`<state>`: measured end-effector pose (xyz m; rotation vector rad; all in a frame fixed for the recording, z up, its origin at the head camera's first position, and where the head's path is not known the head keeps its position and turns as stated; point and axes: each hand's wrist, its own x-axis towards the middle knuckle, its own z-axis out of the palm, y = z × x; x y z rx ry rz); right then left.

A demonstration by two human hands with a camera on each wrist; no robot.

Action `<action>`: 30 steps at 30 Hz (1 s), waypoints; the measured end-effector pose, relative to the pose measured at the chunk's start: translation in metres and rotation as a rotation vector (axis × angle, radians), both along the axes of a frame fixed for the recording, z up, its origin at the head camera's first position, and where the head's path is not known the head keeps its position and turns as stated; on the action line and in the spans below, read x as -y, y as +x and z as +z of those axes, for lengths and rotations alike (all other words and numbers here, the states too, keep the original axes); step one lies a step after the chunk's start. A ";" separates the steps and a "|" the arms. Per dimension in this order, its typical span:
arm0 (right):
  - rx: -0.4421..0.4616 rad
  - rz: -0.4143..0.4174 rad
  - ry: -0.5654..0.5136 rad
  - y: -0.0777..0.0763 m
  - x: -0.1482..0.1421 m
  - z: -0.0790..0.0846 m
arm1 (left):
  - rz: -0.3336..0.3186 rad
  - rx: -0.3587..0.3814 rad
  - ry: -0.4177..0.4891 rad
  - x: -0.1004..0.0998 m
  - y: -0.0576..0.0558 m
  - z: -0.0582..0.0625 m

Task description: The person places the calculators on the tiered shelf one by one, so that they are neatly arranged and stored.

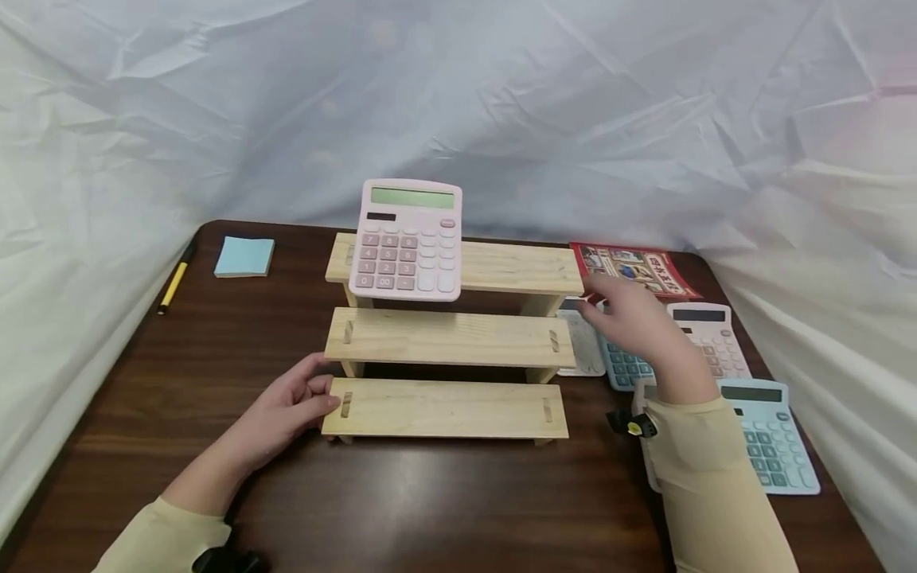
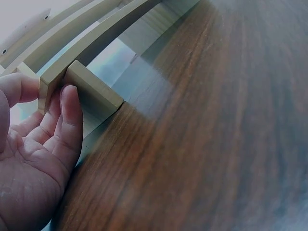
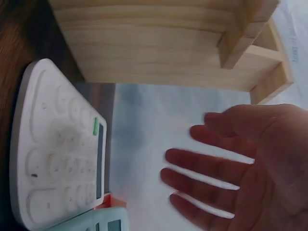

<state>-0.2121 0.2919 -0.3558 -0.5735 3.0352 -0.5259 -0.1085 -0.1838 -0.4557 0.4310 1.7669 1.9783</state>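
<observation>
A three-tier wooden shelf stand stands on the table, with a pink calculator upright on its top tier. My left hand grips the left end of the lowest tier. In the left wrist view, the thumb and fingers lie on either side of the board's end. Beside the right end of the top tier is my right hand. Its fingers are loosely bent and hold nothing in the right wrist view, where a white calculator lies near it.
Right of the stand lie several calculators, among them a blue one and a pink one. A red printed booklet is behind them. At the back left are a blue notepad and a yellow-and-black pen. White sheeting surrounds the table.
</observation>
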 end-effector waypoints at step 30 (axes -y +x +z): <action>0.079 -0.141 0.288 -0.012 0.015 -0.042 | 0.003 -0.017 0.024 0.001 -0.001 -0.002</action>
